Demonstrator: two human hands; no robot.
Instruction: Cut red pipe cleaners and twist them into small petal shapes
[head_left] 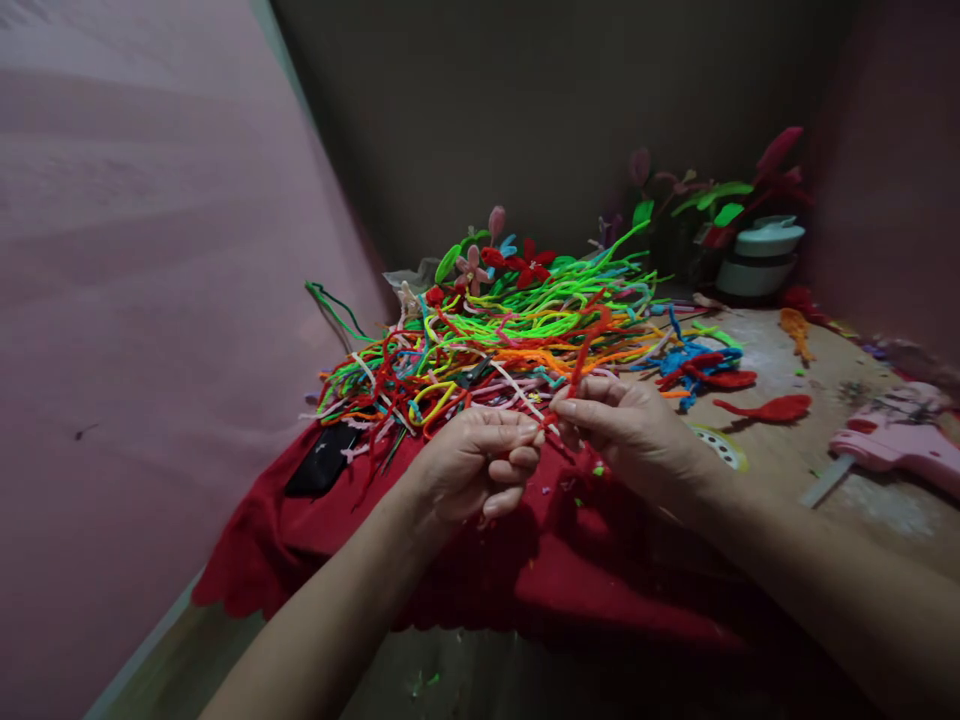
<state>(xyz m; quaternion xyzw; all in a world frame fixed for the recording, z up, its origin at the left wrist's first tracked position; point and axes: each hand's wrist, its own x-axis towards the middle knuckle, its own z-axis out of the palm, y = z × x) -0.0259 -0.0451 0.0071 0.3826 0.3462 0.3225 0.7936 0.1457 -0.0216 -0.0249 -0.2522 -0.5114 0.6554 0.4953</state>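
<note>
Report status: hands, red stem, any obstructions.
Left hand, right hand both pinching red stem. Stem juts above right hand. Multicoloured pile beyond, hands unobstructed.

Head view, facing forward and down, near hands (480, 458).

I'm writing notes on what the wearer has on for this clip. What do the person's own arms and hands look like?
The left hand and right hand are bare, without gloves. The left forearm and right forearm show no sleeves within the picture. I see no watch, bracelet or ring, though the light is dim.
</note>
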